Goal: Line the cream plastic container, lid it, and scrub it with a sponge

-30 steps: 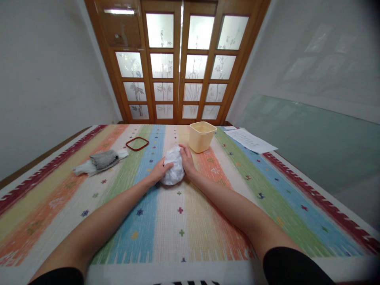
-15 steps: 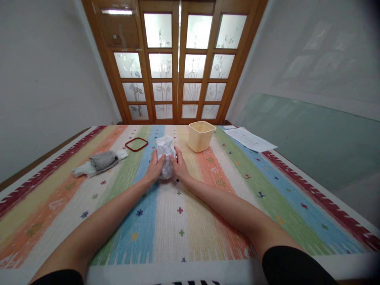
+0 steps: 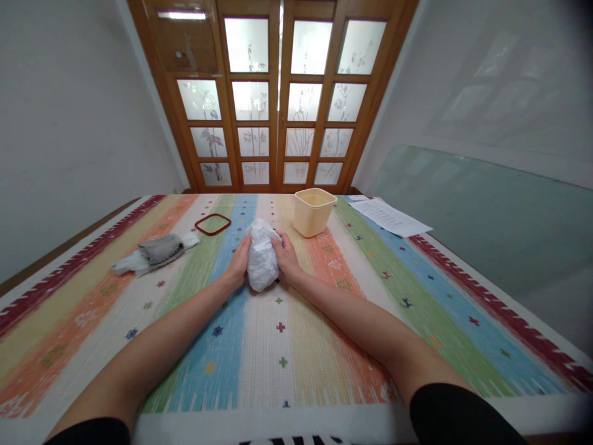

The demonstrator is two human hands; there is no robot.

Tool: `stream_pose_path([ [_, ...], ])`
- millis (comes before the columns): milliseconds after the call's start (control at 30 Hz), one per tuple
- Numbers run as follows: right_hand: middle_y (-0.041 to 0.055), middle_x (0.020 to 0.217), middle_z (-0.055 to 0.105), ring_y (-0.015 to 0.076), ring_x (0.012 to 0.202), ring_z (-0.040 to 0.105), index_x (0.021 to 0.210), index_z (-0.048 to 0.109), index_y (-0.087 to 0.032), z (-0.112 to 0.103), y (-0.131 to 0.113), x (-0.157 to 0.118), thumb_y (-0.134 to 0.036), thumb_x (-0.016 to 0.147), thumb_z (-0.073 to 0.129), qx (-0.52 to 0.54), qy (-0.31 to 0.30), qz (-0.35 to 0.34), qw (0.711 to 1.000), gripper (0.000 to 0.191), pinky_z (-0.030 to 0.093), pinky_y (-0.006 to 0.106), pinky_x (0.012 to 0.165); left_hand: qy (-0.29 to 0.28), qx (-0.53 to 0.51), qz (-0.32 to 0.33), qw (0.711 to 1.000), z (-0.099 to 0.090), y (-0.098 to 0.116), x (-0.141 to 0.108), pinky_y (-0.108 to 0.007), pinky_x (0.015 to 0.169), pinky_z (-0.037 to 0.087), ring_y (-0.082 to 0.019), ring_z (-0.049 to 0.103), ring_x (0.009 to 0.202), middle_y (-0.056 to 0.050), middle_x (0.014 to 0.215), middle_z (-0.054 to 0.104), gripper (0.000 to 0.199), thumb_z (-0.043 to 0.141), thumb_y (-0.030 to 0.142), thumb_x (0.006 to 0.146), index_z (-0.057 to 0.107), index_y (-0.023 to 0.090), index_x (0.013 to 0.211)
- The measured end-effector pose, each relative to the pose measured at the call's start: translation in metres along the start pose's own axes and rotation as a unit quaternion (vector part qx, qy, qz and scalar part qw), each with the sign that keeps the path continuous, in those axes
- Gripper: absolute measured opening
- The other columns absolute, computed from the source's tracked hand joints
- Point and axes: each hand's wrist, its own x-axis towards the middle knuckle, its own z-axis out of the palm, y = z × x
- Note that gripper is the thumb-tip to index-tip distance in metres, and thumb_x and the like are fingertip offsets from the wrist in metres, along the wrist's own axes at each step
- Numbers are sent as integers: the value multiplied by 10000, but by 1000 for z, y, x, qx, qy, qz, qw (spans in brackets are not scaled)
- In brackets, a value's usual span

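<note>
Head view. Desk point(image 3: 204, 346), its top patterned in coloured stripes. White crumpled bundle point(image 3: 262, 259) lies roughly midway between the side edges, nearer the far edge than the near one. Left hand point(image 3: 238, 259) grips its left flank, right hand point(image 3: 288, 256) its right flank; both are closed on it, though some of the left fingers are hidden behind. Whether the bundle touches the desk or hangs just above, cannot tell; contents also hidden.

Around it: yellow container point(image 3: 309, 221), upright and open-topped, near the far edge, just beyond the right hand. Red-brown ring point(image 3: 212, 235), rounded square, flat, toward the far left corner. Grey knit piece point(image 3: 161, 250) with white material sticking out at both ends, nearer the left edge. Printed sheet point(image 3: 389, 217) toward the far right corner.

On handling, my judgement: bundle looks thin-skinned and apt to spring open, so even pressure from both palms suits it better than fingertip pinching. Loose folds by the right fingers want tucking in before the hold shifts. Best kept low over the desk, one hand holding while the other re-grips.
</note>
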Motion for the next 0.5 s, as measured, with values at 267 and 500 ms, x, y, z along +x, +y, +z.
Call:
stream_pose_path([
  [267, 72, 1175, 700, 227, 1069, 652, 1175, 589, -242, -4, -3, 3, -580, 972, 493, 18, 37, -10, 999, 405, 543, 334, 926, -61, -68, -40, 995, 5, 13, -10, -380, 918, 597, -283, 716, 1134, -110, 1214, 750, 492, 621, 512, 910, 641, 178, 1271],
  [500, 72, 1220, 693, 230, 1114, 651, 1209, 557, -258, -1, -2, 0, -585, 994, 441, 21, 37, -6, 999, 408, 544, 343, 935, -53, -29, -15, 998, 11, -2, -13, -399, 1033, 546, -270, 666, 1261, -150, 1366, 691, 482, 481, 454, 1030, 564, 176, 1415],
])
